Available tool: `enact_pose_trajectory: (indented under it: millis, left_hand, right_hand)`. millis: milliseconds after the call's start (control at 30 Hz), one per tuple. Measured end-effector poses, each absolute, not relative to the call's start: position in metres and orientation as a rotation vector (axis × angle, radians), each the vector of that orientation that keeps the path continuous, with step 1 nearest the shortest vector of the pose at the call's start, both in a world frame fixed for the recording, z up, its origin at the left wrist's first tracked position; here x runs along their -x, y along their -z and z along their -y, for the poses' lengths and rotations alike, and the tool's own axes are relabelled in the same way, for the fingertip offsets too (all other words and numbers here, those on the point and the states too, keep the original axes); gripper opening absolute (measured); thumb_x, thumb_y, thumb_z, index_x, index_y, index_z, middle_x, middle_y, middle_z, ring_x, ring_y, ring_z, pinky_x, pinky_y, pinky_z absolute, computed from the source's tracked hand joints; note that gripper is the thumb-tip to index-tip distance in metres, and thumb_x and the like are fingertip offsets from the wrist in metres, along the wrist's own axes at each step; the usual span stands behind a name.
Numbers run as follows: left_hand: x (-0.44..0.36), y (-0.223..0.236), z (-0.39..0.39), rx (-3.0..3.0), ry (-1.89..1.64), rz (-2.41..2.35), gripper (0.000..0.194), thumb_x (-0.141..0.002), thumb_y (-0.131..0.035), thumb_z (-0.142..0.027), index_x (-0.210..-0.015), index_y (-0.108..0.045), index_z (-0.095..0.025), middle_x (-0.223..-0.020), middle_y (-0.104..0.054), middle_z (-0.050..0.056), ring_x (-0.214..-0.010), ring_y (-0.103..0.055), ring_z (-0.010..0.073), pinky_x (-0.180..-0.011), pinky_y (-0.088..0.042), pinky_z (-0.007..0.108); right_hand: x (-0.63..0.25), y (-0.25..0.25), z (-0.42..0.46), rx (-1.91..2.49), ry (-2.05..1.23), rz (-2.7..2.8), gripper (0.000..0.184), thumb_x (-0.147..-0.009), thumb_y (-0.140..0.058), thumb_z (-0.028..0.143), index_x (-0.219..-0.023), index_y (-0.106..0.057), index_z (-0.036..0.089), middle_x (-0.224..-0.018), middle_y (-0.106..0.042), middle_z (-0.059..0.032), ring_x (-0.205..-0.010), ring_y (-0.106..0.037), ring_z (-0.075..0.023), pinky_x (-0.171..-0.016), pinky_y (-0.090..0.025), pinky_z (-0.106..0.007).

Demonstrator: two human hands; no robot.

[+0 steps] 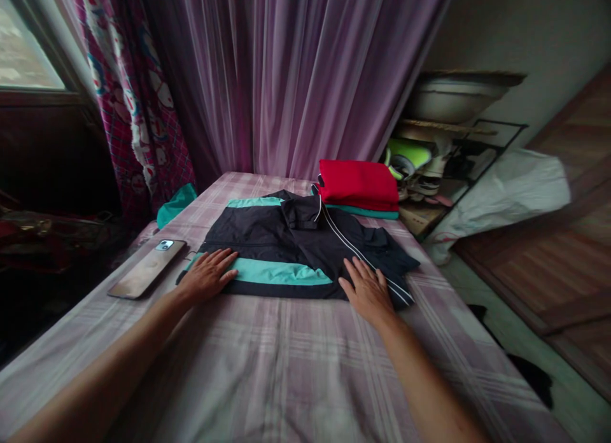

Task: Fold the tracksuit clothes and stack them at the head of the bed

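Note:
A dark jacket (258, 236) with turquoise panels and white piping lies spread on the checked cloth, partly folded, with one sleeve laid across its middle. My left hand (209, 275) rests flat on the jacket's left end, at the edge of the turquoise band, fingers stretched out. On the right, my right hand (366, 290) presses flat near the white piping, its fingers spread. Neither hand grips the fabric. Behind the jacket, at the back right, sits a stack of folded clothes, red (358, 183) on top and teal (367, 212) beneath.
A phone (147, 269) lies left of the jacket on the checked cloth (286, 366). Teal fabric (175, 204) hangs at the left edge. Purple curtains (296, 80) close off the back. To the right stand a rack (496, 151) with shoes and a basin (456, 99), and a white sack (510, 191).

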State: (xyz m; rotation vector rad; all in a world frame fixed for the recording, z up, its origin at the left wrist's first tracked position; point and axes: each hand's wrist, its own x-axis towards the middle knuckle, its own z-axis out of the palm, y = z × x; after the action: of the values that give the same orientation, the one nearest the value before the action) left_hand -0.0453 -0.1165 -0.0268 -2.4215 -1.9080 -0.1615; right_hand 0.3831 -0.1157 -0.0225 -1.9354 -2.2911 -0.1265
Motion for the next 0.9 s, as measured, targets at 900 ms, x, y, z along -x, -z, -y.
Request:
enact_pose_trajectory:
  millis: [900]
  left_hand:
    - [0.058, 0.027, 0.128, 2.198, 0.331, 2.094, 0.057, -0.097, -0.040, -0.051, -0.144, -0.051, -0.021, -0.154, -0.046, 0.010, -0.145, -0.037, 0.0284, -0.118, -0.032, 0.046]
  right_hand:
    - [-0.338, 0.020, 0.138, 1.836, -0.029, 2.362, 0.052, -0.100, -0.036, 0.039, -0.149, -0.044, 0.025, -0.155, -0.043, -0.0087, -0.144, -0.036, -0.0248, -0.116, -0.023, -0.054]
